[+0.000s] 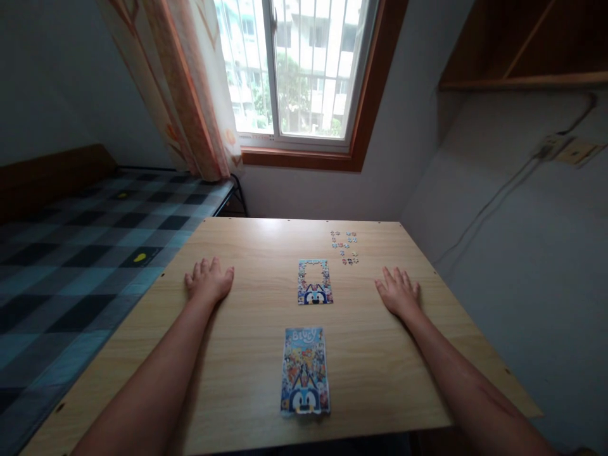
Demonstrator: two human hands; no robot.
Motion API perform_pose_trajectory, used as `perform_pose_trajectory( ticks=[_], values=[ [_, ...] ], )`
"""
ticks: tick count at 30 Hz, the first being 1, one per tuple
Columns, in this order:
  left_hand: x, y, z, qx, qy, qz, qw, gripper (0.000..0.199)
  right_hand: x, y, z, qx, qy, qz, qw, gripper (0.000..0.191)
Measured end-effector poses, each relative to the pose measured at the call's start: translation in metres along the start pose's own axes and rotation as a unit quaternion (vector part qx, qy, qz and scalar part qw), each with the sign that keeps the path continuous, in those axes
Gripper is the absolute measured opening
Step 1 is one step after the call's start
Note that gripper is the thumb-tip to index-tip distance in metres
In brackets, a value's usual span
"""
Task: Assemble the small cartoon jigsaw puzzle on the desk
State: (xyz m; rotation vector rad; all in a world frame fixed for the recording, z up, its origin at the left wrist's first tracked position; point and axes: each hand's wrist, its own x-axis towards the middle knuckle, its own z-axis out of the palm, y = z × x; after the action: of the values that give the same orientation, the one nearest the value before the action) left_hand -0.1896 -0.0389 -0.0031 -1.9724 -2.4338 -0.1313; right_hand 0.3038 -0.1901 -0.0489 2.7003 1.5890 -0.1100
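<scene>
My left hand (209,279) lies flat on the wooden table (256,354) near its left edge, fingers spread and holding nothing. On the right side of the table my right hand (398,291) rests palm down, also with its fingers apart. Between the hands is a partly assembled jigsaw puzzle (315,296), with a gap in its middle and a blue dog's face along the bottom. Several loose puzzle pieces (341,245) lie beyond it, to the right. Closest to me sits a colourful "Bluey" picture packet (304,370). Neither hand touches the puzzle, pieces or packet.
A bed with a checked cover (156,221) stands along the table's left side. Behind the table are a barred window (308,69) and a patterned curtain (175,88). A cable (489,202) hangs on the right wall, below a wooden shelf (522,82).
</scene>
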Motion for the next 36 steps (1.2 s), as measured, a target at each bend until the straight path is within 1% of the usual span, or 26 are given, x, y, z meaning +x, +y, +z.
perform_pose_trajectory(
  ticks=[4, 6, 11, 15, 20, 24, 27, 31, 33, 36],
  values=[
    [-0.003, 0.011, 0.005, 0.002, 0.011, -0.028, 1.0, 0.076, 0.001, 0.0, 0.001, -0.008, -0.002, -0.004, 1.0, 0.066],
    [-0.006, 0.017, 0.008, 0.001, 0.012, -0.031, 0.999, 0.077, 0.001, 0.001, 0.001, -0.014, -0.003, -0.006, 1.0, 0.066],
    [-0.013, 0.024, 0.01, -0.004, -0.012, 0.004, 1.0, 0.079, 0.003, 0.006, 0.003, -0.02, -0.003, -0.014, 1.0, 0.067],
    [-0.02, 0.033, 0.011, 0.003, -0.03, 0.034, 0.999, 0.079, 0.011, 0.006, 0.003, -0.017, -0.011, -0.017, 1.0, 0.067],
    [-0.029, 0.065, 0.015, 0.002, -0.034, 0.096, 0.995, 0.077, 0.026, -0.004, 0.0, -0.006, -0.01, -0.019, 1.0, 0.065],
    [-0.025, 0.09, 0.018, 0.0, -0.042, 0.109, 0.993, 0.077, 0.039, -0.013, -0.001, 0.003, -0.008, -0.017, 1.0, 0.065],
    [-0.019, 0.104, 0.019, -0.009, -0.03, 0.104, 0.994, 0.076, 0.052, -0.019, -0.002, 0.003, -0.001, -0.013, 1.0, 0.064],
    [-0.014, 0.118, 0.02, -0.033, -0.018, 0.062, 0.997, 0.074, 0.072, -0.03, -0.004, 0.013, 0.002, -0.005, 1.0, 0.063],
    [-0.012, 0.121, 0.021, -0.043, -0.017, 0.046, 0.998, 0.074, 0.084, -0.036, -0.005, 0.025, 0.003, -0.001, 1.0, 0.063],
    [-0.009, 0.122, 0.023, -0.05, -0.013, 0.043, 0.998, 0.073, 0.1, -0.044, -0.005, 0.046, 0.008, 0.005, 0.999, 0.063]
  ],
)
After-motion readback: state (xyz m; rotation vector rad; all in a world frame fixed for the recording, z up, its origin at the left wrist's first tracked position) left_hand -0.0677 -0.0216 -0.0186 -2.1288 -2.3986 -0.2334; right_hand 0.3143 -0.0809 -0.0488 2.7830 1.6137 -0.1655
